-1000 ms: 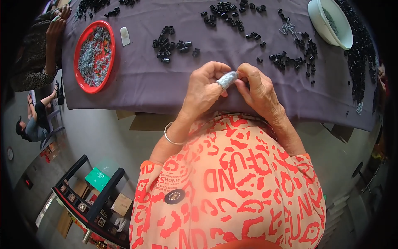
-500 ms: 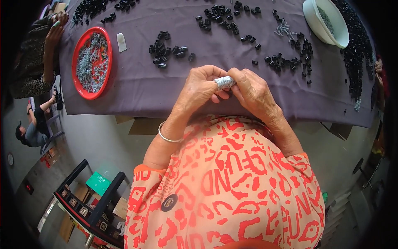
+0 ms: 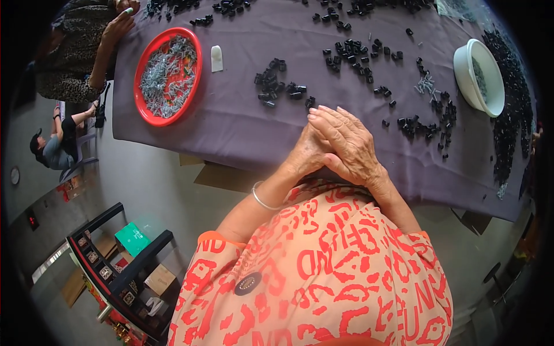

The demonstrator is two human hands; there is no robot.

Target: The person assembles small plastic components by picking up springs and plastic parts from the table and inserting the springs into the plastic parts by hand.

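Observation:
My right hand (image 3: pixel 349 141) lies across my left hand (image 3: pixel 309 151), its fingers stretched out and pressed together side by side, thumb apart. The left fingers are hidden beneath it, and whatever may be between the palms cannot be seen. Both hands are over the near edge of a purple-grey cloth (image 3: pixel 231 118). Just beyond the fingertips sits a small black cylindrical piece (image 3: pixel 310 102). Close by on the left lies a cluster of similar black pieces (image 3: pixel 268 92), and more black pieces (image 3: pixel 412 128) are scattered to the right.
On the left, a red oval tray (image 3: pixel 138 81) holds thin clear-grey bits. A pale bowl (image 3: pixel 495 95) stands at the right beside a long heap of black pieces (image 3: pixel 511 115). A white tab (image 3: pixel 216 59) lies near the tray. Another person's hand (image 3: pixel 120 26) is at the far left.
The silvery roll that both hands held at their fingertips is out of sight. My right hand has flattened over the left. The whole view has shifted, with the table's things now farther right.

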